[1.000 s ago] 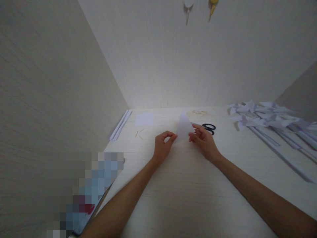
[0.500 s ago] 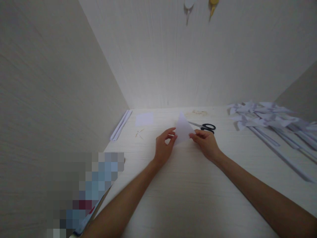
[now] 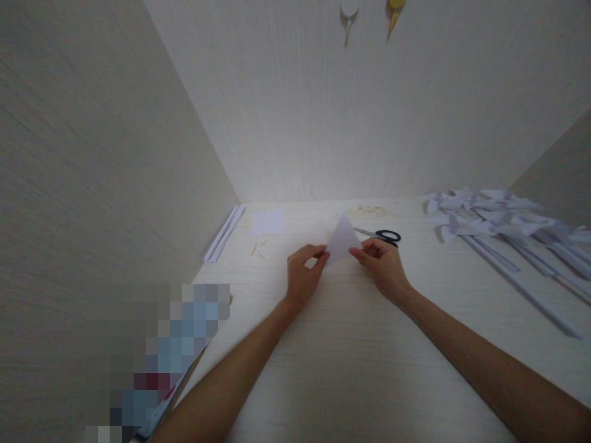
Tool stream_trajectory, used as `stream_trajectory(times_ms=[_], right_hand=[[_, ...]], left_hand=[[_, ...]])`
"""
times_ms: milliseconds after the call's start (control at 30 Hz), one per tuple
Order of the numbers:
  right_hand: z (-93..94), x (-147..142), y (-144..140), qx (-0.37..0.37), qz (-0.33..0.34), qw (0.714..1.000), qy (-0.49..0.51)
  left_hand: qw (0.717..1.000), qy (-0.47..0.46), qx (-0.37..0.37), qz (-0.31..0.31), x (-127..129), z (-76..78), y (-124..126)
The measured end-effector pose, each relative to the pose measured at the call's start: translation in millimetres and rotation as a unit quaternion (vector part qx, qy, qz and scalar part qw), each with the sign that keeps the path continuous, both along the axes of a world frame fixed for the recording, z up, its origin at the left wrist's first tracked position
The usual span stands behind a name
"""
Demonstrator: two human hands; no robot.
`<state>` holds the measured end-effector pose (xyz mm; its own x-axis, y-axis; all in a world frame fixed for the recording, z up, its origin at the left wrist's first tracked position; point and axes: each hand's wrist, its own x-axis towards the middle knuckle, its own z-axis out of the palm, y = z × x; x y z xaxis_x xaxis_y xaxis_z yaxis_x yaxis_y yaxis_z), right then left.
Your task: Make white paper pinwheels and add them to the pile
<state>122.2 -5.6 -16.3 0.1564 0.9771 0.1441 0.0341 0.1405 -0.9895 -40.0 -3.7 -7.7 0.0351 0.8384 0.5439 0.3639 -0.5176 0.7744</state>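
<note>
Both hands pinch a white paper triangle (image 3: 342, 239) over the middle of the bench (image 3: 351, 357): the left hand (image 3: 305, 277) grips its left corner, the right hand (image 3: 383, 264) its right. Scissors (image 3: 381, 235) lie just behind the right hand.

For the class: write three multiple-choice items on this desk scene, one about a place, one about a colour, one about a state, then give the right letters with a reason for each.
1. Where do the scissors lie?
A. just beyond the right hand
B. by the left wall
C. on the pinwheel pile

2. What colour are the scissors' handles?
A. red
B. black
C. yellow

3. How is the folded paper triangle held?
A. lying flat, untouched
B. by the left hand alone
C. between both hands, point up

Answers:
1 A: the scissors rest on the desk right behind the right hand.
2 B: the handle loops are dark black.
3 C: the left hand and the right hand each pinch a lower corner of the paper triangle, whose tip points up.
</note>
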Motion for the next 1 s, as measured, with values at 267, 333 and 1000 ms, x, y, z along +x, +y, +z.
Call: stream_trajectory(times_ms=[267, 333, 1000], right_hand=[[5.1, -5.6, -3.8, 0.003, 0.133, 0.985, -0.107], [2.3, -4.4, -2.3, -0.002, 0.100, 0.993, -0.068], [4.1, -0.3, -1.7, 0.015, 0.020, 0.989, -0.143]], left_hand=[[0.955, 0.137, 0.249, 0.081, -2.0, -2.4, -4.8], [0.940, 0.188, 0.282, 0.045, -0.3, -3.7, -7.2], [0.964, -0.096, -0.234, -0.078, 0.0, -6.7, 6.5]])
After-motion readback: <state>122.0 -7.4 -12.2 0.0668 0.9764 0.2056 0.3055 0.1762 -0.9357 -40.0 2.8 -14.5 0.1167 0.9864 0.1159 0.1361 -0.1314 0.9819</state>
